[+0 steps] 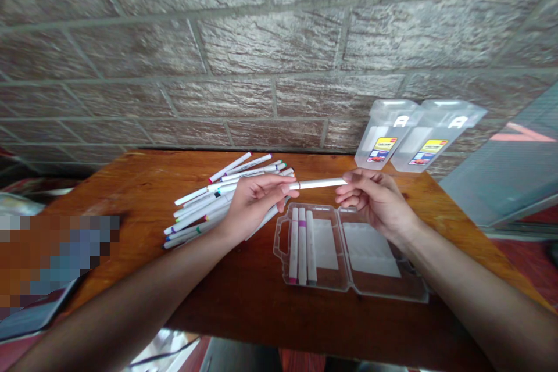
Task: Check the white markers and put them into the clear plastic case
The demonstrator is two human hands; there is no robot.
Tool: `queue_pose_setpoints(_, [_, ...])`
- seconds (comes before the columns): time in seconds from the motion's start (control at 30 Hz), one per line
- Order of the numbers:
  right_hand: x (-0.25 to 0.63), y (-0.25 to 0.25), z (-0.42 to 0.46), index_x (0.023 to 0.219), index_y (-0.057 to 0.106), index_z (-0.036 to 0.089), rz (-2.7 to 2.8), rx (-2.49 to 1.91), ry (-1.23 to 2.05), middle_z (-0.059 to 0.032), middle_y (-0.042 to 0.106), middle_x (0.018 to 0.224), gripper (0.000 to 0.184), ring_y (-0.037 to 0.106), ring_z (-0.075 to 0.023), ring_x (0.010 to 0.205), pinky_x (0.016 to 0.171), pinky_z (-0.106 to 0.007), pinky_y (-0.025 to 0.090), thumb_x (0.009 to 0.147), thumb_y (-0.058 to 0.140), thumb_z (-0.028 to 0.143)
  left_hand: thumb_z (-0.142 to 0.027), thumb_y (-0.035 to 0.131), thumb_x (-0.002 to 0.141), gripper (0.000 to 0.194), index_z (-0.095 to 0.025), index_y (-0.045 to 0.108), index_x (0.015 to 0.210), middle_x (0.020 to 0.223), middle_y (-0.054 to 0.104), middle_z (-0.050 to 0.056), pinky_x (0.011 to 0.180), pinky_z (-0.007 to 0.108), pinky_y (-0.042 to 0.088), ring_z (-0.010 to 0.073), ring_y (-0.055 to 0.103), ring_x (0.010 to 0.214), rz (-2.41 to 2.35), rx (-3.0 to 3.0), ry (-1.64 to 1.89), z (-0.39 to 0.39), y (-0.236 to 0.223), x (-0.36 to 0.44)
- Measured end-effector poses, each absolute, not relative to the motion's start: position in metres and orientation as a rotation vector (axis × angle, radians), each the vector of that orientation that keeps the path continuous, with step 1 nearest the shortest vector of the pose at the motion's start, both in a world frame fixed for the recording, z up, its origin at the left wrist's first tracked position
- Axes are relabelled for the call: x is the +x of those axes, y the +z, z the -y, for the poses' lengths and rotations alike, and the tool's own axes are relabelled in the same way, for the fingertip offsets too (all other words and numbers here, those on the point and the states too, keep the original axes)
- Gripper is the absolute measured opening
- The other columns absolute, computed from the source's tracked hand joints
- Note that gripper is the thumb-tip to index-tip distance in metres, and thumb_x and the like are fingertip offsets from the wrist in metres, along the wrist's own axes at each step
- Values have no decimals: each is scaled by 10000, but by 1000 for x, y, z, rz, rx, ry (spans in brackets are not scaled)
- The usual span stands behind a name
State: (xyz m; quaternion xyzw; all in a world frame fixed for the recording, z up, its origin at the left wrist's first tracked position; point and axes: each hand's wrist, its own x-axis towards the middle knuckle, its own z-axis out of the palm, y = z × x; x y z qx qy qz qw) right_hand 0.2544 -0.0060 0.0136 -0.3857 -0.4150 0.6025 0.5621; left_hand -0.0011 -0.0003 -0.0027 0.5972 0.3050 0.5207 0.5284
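Note:
A white marker is held level between both hands above the table. My left hand pinches its left end, near a thin dark ring. The fingers of my right hand are closed on the other end. Below lies a clear plastic case, opened flat, with three white markers side by side in its left half. White paper labels show through both halves. Beside and behind my left hand is a loose pile of several white markers with coloured ends; my hand hides part of it.
Two closed clear plastic cases with yellow labels stand upright at the table's back right. A stone-block wall rises behind the wooden table. A blurred-out patch covers something at the left edge.

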Motion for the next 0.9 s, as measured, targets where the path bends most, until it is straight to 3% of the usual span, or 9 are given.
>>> queue_pose_setpoints(0.57, [251,18,11,721,789,177,1057,-886,1423,-64,812,674,282,759,-168,510,482,-199,612,627,989,352,-333,877,810,230,-142,807,917,741,784,54,547,232,519,125,651,581,-834,1479,1250,4,10,3])
queue_pose_setpoints(0.9, [249,21,15,713,787,185,1117,-877,1410,-61,810,669,275,759,-171,506,485,-209,619,649,990,360,-330,909,753,245,-145,769,831,662,727,20,511,209,446,101,598,536,-852,1466,1268,3,10,5])
